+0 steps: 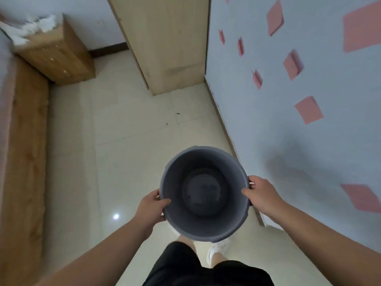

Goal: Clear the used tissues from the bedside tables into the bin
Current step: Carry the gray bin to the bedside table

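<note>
Head view: a grey bin (206,159) held up above the tiled floor (123,120), open mouth toward the camera, its bottom dim and hard to read. On the left rim of the bin, the left hand (153,207), thumb hooked inside, fingers curled outside, gripping. On the right rim, the right hand (260,193), gripping likewise. Far beyond the bin to the left, white tissues (35,27), probably crumpled, heaped on a wooden bedside table (59,56). Straight beyond the bin, a tall pale cupboard (169,42).
</note>
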